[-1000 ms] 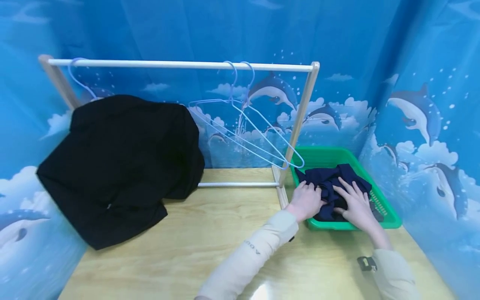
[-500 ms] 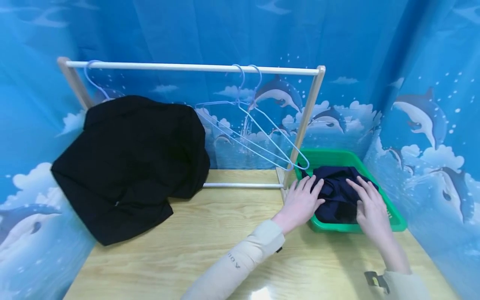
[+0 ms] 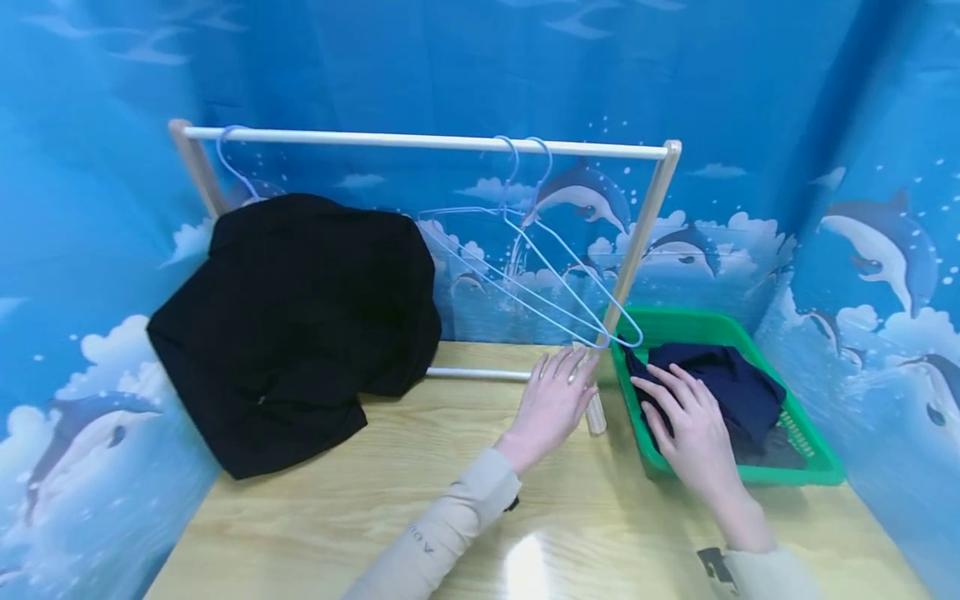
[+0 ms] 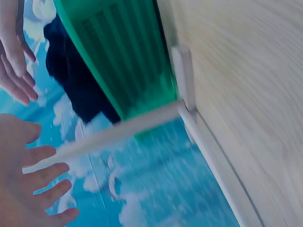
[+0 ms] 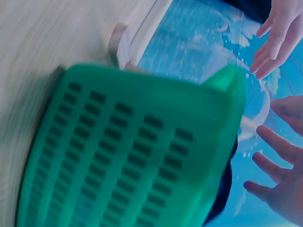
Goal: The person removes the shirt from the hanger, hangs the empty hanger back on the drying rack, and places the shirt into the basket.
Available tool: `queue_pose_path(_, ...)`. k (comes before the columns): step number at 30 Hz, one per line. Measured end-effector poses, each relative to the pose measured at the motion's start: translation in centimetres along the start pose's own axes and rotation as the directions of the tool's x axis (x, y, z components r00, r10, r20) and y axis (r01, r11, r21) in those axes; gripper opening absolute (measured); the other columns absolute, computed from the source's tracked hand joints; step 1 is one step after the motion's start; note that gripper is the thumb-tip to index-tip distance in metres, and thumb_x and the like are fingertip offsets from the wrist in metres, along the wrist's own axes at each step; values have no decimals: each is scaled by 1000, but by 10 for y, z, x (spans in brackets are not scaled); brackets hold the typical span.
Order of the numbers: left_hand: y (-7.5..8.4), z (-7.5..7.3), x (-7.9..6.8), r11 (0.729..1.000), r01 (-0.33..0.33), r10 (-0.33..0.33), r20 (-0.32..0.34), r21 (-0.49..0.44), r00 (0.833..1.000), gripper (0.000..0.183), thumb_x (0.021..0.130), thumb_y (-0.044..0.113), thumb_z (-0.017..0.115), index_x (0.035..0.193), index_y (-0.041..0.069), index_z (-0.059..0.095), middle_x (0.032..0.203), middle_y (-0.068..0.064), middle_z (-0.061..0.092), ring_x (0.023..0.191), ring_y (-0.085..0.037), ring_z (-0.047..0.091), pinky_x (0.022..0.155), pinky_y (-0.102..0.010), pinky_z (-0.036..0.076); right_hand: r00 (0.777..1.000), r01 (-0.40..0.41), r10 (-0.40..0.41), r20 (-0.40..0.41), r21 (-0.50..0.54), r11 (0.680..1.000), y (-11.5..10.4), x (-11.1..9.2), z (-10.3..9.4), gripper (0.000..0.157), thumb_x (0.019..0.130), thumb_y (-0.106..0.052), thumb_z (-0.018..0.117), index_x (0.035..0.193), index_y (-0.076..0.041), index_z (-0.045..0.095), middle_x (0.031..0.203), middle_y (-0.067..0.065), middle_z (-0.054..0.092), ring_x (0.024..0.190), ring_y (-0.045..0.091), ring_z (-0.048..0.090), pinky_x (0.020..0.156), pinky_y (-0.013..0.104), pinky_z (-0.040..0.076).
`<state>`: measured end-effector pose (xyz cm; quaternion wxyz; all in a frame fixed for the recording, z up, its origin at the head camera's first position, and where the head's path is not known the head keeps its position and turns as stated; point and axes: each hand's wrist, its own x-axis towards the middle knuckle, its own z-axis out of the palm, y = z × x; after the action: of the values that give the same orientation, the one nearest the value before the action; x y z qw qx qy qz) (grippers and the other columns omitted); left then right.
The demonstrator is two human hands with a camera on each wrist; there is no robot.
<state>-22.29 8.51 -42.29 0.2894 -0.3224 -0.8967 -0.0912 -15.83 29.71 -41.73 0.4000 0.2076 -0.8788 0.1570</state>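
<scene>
My left hand is off the basket, fingers spread, in front of the rack's right foot; the left wrist view shows nothing in its fingers. Over the left part of the green plastic basket is my right hand, its fingers extended above the cloth. Dark navy clothing lies crumpled in the basket, with a dark grey piece beside it. The left wrist view shows navy cloth above the basket rim. In the right wrist view the right hand's fingers are apart, without anything between them.
A rack with a white rail stands at the back. A black garment hangs at its left. Two bare light-blue hangers hang at the right, their lower corners reaching over the basket's edge. Dolphin-print curtains enclose the wooden table.
Both hands have let go of the navy clothing. My left hand has moved left out of the basket, and the right has shifted left across it. The head view has turned left.
</scene>
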Motion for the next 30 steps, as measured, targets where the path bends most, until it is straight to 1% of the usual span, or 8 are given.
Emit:
queue_pose_path(2,-12,-4,-5,1000,27,-27,-3,-10,1000,44,107,37,50,146,18,53,149,-3,54,140,-23,47,117,-45,35,1000,22,-22,-1,21,1000,-4,3,7,36,108,-36,50,124,-12,71,132,16,64,129,45,51,108,61,38)
queue_pose_path(4,-24,-8,-10,998,57,-57,6,-10,998,43,107,37,50,145,18,53,148,-4,55,140,-24,47,116,-46,35,999,35,-36,7,34,999,-9,5,14,39,108,-37,48,124,-11,71,130,15,65,129,44,51,109,56,38)
queue_pose_path(8,-48,-15,-20,992,121,-121,30,-17,992,44,107,36,49,147,18,52,148,-5,54,141,-25,45,116,-47,36,998,45,-47,41,55,998,-17,10,28,27,100,-21,60,122,-10,71,129,14,66,129,42,52,108,54,39)
queue_pose_path(12,-73,-22,-33,983,182,-182,17,-31,983,44,107,34,52,146,16,53,147,-6,55,141,-27,46,116,-48,36,995,69,-74,61,83,994,-26,15,41,34,88,-6,72,122,-10,71,127,14,66,126,39,54,104,55,41)
queue_pose_path(16,-99,-29,-46,976,219,-220,-31,-17,975,43,105,31,57,144,14,55,145,-7,57,139,-28,47,115,-49,36,992,95,-101,69,94,991,-35,21,53,38,86,-5,74,123,-11,70,127,14,66,123,38,56,101,54,43)
queue_pose_path(20,-124,-41,-58,967,255,-255,-93,-20,962,41,103,27,60,141,11,58,143,-9,59,137,-30,49,114,-52,37,989,112,-121,79,109,988,-44,27,62,39,87,-7,74,126,-12,69,129,14,65,122,39,57,98,56,46)
queue_pose_path(26,-164,-71,-75,955,292,-298,-175,-62,938,40,104,23,59,140,7,59,143,-14,58,137,-33,48,114,-56,36,987,122,-137,86,156,980,-58,38,73,42,86,-7,76,127,-13,68,130,14,65,121,40,57,96,58,47)
queue_pose_path(30,-190,-93,-87,953,298,-302,-248,-56,920,39,103,20,60,139,4,59,141,-18,59,136,-36,49,112,-58,36,982,147,-165,89,177,973,-68,45,79,43,86,-7,77,128,-13,68,130,14,65,120,37,59,97,58,48)
